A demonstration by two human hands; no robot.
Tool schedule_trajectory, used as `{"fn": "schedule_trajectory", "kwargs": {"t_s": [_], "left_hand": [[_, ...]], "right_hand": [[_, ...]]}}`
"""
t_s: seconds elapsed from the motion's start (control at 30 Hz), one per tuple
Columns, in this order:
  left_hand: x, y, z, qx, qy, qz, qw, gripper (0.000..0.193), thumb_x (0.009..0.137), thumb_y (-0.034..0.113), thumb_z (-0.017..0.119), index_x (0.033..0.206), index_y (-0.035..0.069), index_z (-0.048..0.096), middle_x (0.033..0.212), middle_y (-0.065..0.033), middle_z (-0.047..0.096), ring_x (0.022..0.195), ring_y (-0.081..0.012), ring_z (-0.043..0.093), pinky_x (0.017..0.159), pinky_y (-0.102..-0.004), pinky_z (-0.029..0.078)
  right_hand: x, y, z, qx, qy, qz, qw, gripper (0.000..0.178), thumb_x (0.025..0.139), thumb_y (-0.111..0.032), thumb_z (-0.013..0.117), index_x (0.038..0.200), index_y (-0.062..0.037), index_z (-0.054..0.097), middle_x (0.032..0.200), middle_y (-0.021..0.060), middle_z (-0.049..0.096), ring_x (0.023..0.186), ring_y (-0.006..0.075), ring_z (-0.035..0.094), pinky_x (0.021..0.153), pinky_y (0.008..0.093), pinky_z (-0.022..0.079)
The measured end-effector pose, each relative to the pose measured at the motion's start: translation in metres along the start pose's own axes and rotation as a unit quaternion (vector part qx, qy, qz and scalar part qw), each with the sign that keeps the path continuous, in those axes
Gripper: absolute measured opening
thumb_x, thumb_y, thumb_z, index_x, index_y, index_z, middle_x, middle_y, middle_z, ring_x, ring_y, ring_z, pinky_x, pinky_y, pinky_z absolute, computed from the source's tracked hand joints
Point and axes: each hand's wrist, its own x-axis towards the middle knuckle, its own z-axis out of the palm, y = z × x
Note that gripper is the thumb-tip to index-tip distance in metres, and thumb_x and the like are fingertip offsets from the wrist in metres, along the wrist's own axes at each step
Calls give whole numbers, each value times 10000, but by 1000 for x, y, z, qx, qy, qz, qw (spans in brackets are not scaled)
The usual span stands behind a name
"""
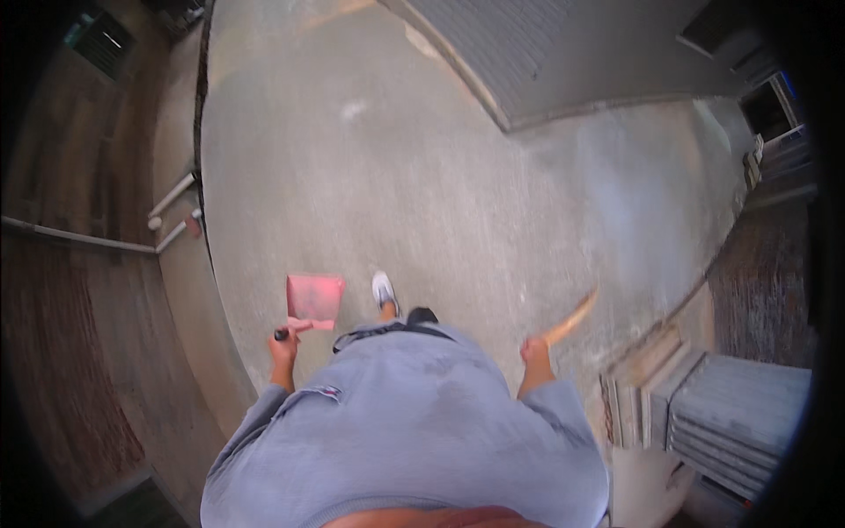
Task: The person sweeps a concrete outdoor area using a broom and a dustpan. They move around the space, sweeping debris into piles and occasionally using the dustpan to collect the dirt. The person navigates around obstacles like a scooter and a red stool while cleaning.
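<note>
My left hand (281, 354) is closed around the handle of a pink dustpan (314, 297), whose dark handle end sticks out at the fist. The pan hangs in front of me on the left, its inside marked with grey dirt. Over on the right, my right hand (533, 350) grips a long, narrow, tan-orange thing (572, 319) that tapers away from me to the far right. Motion blurs it, so its exact kind does not show. One shoe (382, 289), white and grey, is on the concrete floor (370, 167) between my hands.
A raised ribbed concrete slab (528, 53) juts in at the far right. White pipes (173, 195) come out along the left wall (70, 290). Close on my right are stacked grey slabs (739, 409) and upright boards (647, 387).
</note>
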Motion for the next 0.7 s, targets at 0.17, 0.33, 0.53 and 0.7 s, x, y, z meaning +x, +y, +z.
{"fn": "schedule_trajectory", "kwargs": {"t_s": [0.17, 0.33, 0.53, 0.7], "left_hand": [[99, 19, 26, 13, 13, 17, 1000, 200, 805, 195, 595, 824, -2, 629, 577, -58, 580, 514, -126, 573, 488, -283, 457], [187, 71, 24, -29, -2, -44, 999, 144, 795, 155, 575, 854, 25, 598, 667, -65, 598, 531, -137, 582, 485, -277, 473], [301, 89, 66, 15, -1, -83, 996, 180, 803, 218, 554, 742, 57, 605, 612, -65, 597, 494, -153, 581, 465, -285, 479], [325, 95, 94, -92, -9, -185, 978, 144, 815, 209, 561, 749, 82, 578, 635, -62, 607, 480, -157, 572, 412, -254, 437]], "right_hand": [[-28, 4, 89, 166, 176, -228, 943, 183, 743, -128, 520, 597, -22, 551, 507, 98, 528, 440, 215, 498, 421, 361, 412], [-101, -218, -82, 340, 165, 127, 917, 129, 665, -165, 528, 595, -62, 560, 537, 90, 552, 485, 227, 507, 459, 350, 414], [-22, -215, -144, -12, 177, -134, 975, 140, 670, -267, 576, 681, -130, 604, 672, 94, 573, 685, 268, 560, 592, 399, 446], [146, -206, -221, 444, 91, 93, 887, 262, 811, -132, 455, 588, -7, 511, 518, 99, 529, 412, 197, 474, 403, 345, 384]]}}
